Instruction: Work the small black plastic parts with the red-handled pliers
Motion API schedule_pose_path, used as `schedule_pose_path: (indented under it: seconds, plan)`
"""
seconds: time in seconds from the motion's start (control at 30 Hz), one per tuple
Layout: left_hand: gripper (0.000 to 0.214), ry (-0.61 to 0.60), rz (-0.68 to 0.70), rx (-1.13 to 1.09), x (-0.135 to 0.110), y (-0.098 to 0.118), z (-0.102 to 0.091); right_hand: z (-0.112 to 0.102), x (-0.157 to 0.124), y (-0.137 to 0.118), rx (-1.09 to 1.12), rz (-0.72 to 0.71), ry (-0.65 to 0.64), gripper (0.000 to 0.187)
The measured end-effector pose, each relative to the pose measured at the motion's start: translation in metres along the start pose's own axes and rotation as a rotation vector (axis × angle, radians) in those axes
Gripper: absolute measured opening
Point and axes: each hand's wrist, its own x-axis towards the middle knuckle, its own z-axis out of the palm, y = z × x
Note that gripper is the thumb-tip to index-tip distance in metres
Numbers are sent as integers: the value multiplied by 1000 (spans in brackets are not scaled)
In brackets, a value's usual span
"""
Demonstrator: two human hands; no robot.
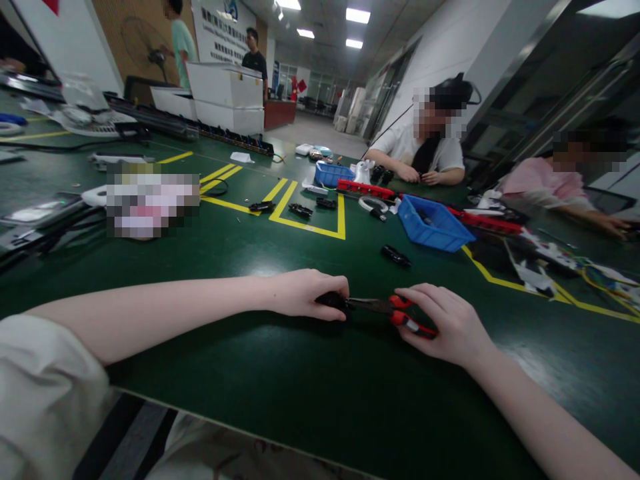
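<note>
Left hand (310, 293) pinches a black part (330, 301); right hand (447, 323) grips red-handled pliers (381, 306), best kept in line while the part is held steady.

Fan (150, 48) beyond white boxes (226, 100); pink-shirted co-worker (543, 179) at right.

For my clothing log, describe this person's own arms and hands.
The left hand and right hand are bare, with no gloves, rings or wristbands visible. A loose, pale sleeve with soft folds ends partway up the left arm. The right forearm is uncovered to the picture's edge; no sleeve shows there.
</note>
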Motion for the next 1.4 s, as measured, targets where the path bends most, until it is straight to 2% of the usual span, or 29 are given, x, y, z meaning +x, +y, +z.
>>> schedule_pose_path:
  seconds: [0.27, 0.63, 0.77, 1.07, 1.4]
  plan:
    - [30, 18, -23, 89, 0, -2, 2, 1, -1, -5, -45, 1, 33, 39]
    - [45, 52, -25, 68, 0, -5, 3, 1, 0, -6, -48, 18, 34, 38]
    - [43, 44, -31, 67, 0, -5, 3, 1, -1, -5, -17, 30, 27, 37]
    - [33, 50, -46, 71, 0, -3, 3, 2, -2, -5, 119, 106, -64, 34]
    - [30, 62, -69, 73, 0, 0, 2, -1, 0, -10, 314, 277, -206, 31]
